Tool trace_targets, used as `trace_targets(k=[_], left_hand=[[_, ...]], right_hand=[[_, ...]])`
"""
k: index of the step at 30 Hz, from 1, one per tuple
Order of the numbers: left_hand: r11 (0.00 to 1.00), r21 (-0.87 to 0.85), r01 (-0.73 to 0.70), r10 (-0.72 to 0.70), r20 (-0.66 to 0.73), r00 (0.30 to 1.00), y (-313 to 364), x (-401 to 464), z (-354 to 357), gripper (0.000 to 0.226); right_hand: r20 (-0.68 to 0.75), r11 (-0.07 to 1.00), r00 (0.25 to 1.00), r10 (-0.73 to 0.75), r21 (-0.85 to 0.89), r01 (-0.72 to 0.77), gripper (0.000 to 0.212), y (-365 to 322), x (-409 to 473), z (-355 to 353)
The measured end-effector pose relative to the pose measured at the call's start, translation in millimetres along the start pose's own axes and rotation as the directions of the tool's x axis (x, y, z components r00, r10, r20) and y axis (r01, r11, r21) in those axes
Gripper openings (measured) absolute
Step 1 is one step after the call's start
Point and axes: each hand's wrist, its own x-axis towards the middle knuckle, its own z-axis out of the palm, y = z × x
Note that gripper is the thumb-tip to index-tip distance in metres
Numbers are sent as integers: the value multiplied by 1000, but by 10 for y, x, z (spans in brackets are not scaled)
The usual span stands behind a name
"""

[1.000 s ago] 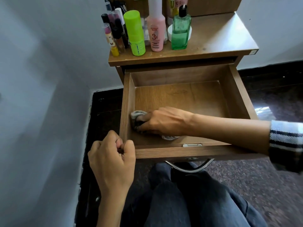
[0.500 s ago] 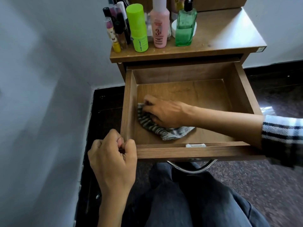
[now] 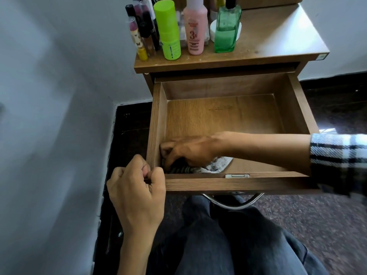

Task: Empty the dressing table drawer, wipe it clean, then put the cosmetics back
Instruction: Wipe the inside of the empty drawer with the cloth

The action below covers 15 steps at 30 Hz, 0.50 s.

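Note:
The wooden drawer (image 3: 301,108) stands pulled out, its floor bare except for a striped grey cloth (image 3: 216,165) in the near left corner. My right hand (image 3: 186,149) presses down on the cloth with curled fingers, bunching it against the left wall. My left hand (image 3: 137,187) grips the drawer's front left corner. On the table top stand the cosmetics: a lime green bottle (image 3: 168,30), a pink bottle (image 3: 195,28), a green glass pump bottle (image 3: 226,30) and several slim tubes (image 3: 142,30).
The dressing table top (image 3: 278,34) has free wood at its right. A white jar (image 3: 213,29) sits behind the bottles. A metal handle (image 3: 234,203) curves under the drawer front, above my knees. A grey wall rises on the left; dark floor surrounds.
My right hand has dragged the cloth from the drawer's left middle back into the near left corner. The left hand has kept its hold on the corner.

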Motion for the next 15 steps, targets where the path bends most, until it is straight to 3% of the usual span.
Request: trace_targets(k=[5, 11, 13, 15], left_hand=[[1000, 4, -7, 7, 5, 1000, 8, 2, -9, 21], [1000, 2, -25, 25, -5, 1000, 8, 4, -18, 21], [1000, 2, -22, 22, -8, 1000, 6, 7, -13, 21], [1000, -3, -18, 18, -9, 1000, 5, 10, -7, 21]], right_hand=[[122, 982, 990, 70, 168, -90, 57, 61, -109, -12], [262, 977, 942, 209, -94, -191, 46, 229, -728, 4], [214, 977, 954, 211, -59, -203, 44, 219, -889, 44], [71, 979, 977, 199, 27, -201, 48, 228, -883, 60]])
